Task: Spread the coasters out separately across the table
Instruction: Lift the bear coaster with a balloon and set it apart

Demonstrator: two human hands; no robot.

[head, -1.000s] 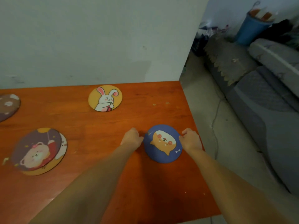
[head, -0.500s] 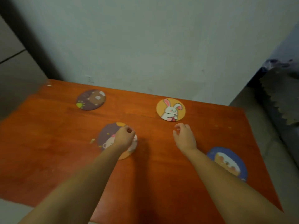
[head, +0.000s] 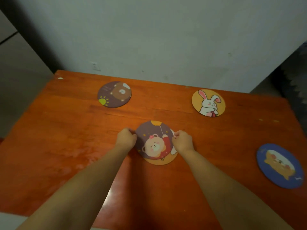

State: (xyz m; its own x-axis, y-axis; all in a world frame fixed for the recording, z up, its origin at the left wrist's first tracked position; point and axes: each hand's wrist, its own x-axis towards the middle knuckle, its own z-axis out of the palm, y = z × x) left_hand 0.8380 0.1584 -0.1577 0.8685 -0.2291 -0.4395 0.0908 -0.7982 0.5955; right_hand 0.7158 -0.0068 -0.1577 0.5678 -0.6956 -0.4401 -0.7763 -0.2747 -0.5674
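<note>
Since half a second back: my right hand [head: 182, 141] has come over from mid-table to the right edge of the leftover stack; my left hand [head: 126, 138] was already there and now sits at its left rim. One second back both hands were on the blue coaster, which is now parked alone.

Head view, the only one:
- Stack is mid-table. Top piece is the purple bear coaster [head: 153, 140]. An orange coaster [head: 160, 161] shows under it at the near edge, plus a white sliver on the right, partly behind my right hand. I read that as at least two still overlapped, maybe three; I can't tell for sure.
- Fingers [head: 130, 131] on the left hand are curled in against the rim. The right hand's are pinched at the opposite edge. Both look closed on the edge of the stack, but whether they grip only the top piece or just brace it, I can't tell.
- Why two hands: thin flat discs, so bracketing both sides should let one layer peel off without dragging the rest.
- Already separate, well apart: brown bear coaster [head: 114, 94] far left, rabbit coaster [head: 208, 102] far right, blue coaster [head: 280, 166] near the right edge.
- Table [head: 58, 130] is bare on the near-left. My guess is that's where the next one goes.
</note>
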